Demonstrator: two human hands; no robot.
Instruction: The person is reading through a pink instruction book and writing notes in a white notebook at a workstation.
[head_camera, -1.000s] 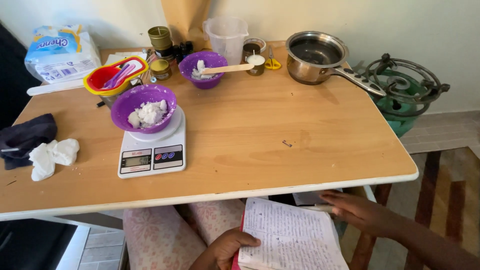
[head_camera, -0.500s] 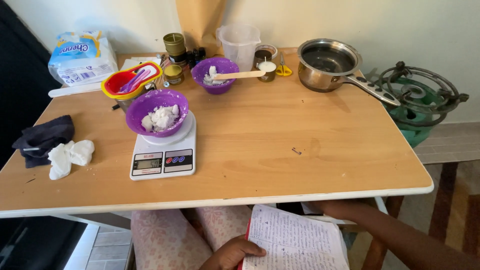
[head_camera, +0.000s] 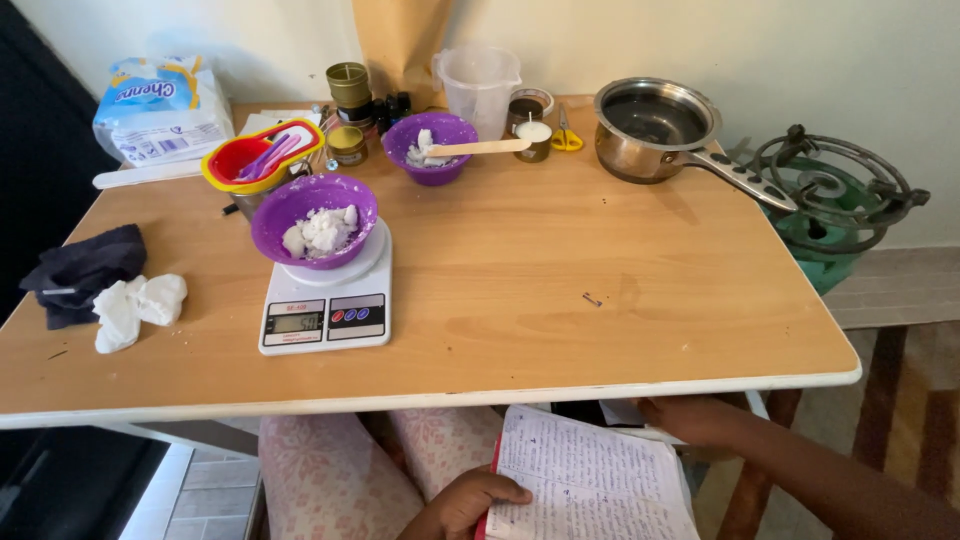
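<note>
— Where are the hands?

— Both sit below the tabletop (head_camera: 520, 300) edge, at about 6 o'clock. The left hand (head_camera: 470, 503) has its fingers curled around the left edge of an open notebook (head_camera: 590, 485) lying over the lap, gripping it. The right hand (head_camera: 690, 420) rests at the notebook's upper right corner, half hidden by the tabletop edge; I cannot tell how far its fingers are spread.

— And on top?

— A white kitchen scale (head_camera: 328, 295) at 10 o'clock from the notebook carries a purple bowl (head_camera: 313, 218) of white chunks. Behind it, towards 12 o'clock, a second purple bowl (head_camera: 430, 145) has a wooden stick (head_camera: 478, 147) lying across it. A steel saucepan (head_camera: 655, 128) stands at 1 o'clock, a green gas burner (head_camera: 835, 205) just off the tabletop at 2 o'clock. A dark cloth (head_camera: 78, 270) and crumpled white tissue (head_camera: 135, 305) lie at 9 o'clock.
</note>
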